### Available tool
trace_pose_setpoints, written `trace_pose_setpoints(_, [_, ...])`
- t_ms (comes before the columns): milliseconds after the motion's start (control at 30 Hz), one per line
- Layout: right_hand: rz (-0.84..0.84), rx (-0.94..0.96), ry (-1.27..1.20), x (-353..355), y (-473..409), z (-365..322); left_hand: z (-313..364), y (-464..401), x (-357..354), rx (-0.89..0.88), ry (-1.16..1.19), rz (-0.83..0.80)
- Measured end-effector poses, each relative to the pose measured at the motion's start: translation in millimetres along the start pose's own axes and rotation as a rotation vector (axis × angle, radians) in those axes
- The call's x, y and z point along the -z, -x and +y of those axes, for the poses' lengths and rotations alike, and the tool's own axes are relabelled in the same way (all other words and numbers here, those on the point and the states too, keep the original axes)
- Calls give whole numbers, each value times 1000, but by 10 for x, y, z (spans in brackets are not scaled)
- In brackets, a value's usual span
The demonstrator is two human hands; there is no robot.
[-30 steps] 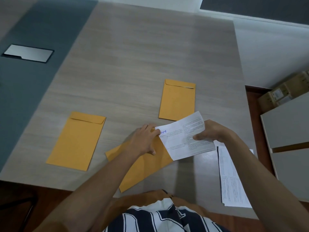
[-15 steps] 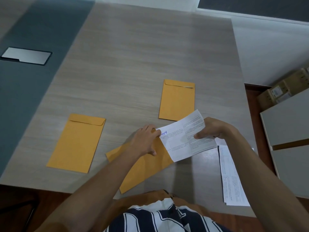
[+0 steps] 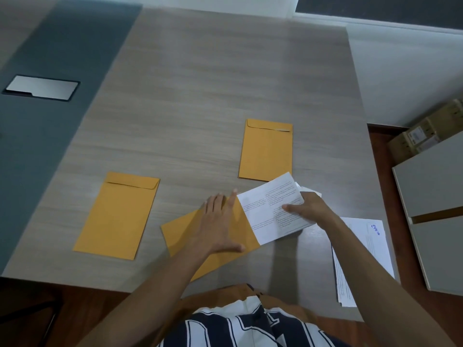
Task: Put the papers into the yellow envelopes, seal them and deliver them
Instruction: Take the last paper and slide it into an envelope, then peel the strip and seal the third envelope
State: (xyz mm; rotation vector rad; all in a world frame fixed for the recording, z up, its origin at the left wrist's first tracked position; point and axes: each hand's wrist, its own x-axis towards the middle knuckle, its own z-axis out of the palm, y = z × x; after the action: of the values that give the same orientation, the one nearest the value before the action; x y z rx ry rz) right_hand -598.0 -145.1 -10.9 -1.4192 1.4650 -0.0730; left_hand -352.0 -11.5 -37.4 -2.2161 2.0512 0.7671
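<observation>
A wide wood-grain table (image 3: pixel 200 83) fills most of the view, with a dark grey strip running down its left side and a brushed-metal cable hatch (image 3: pixel 41 87) set into that strip. To the right of the table stand pale grey cabinets (image 3: pixel 436 209), and behind them a brown cardboard box (image 3: pixel 423 134) carries a white label too small to read.

Three yellow envelopes lie on the table. The left envelope (image 3: pixel 117 216) lies flat on its own, flap folded down, well apart from the others. The far envelope (image 3: pixel 266 150) lies straight ahead with its flap slightly lifted along one edge. The near envelope (image 3: pixel 180 231) lies at an angle in front of the person, its mouth toward the right.

The person's left hand (image 3: pixel 220 226) lies flat on that near envelope, fingers straight and spread, pressing it to the table. The right hand (image 3: pixel 307 209) pinches a folded white sheet (image 3: pixel 265 211), thumb on top. The sheet's lower left edge meets the envelope's mouth; whether it is already inside I cannot tell. It carries blocks of small printed text, too fine to read.

A short stack of printed papers (image 3: pixel 370 249) lies at the table's right edge, partly under the right forearm. Blue lettering shows at the stack's upper corner, blurred beyond reading.

At the bottom, the person's navy-and-white striped shirt (image 3: pixel 245 329) shows.
</observation>
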Motion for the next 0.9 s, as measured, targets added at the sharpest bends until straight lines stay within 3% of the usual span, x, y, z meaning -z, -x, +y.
trace_pose_setpoints(133, [56,11,18,-117,49,84,30,40,-118,-26,-93,11])
trace_pose_setpoints(500, [9,30,-109,-500,193,-46,106,8,-91,-16,-98,-29])
trace_pose_setpoints(633, [4,41,-34,-626,209,-90,84,34,-94,-25,-105,-43])
trace_pose_setpoints(800, [131,8,61,-578,210,-107,59,40,-87,-34,-154,-57])
trace_pose_setpoints(900, [84,-17,37,-586,230,-116,63,21,-65,-64,-182,-46])
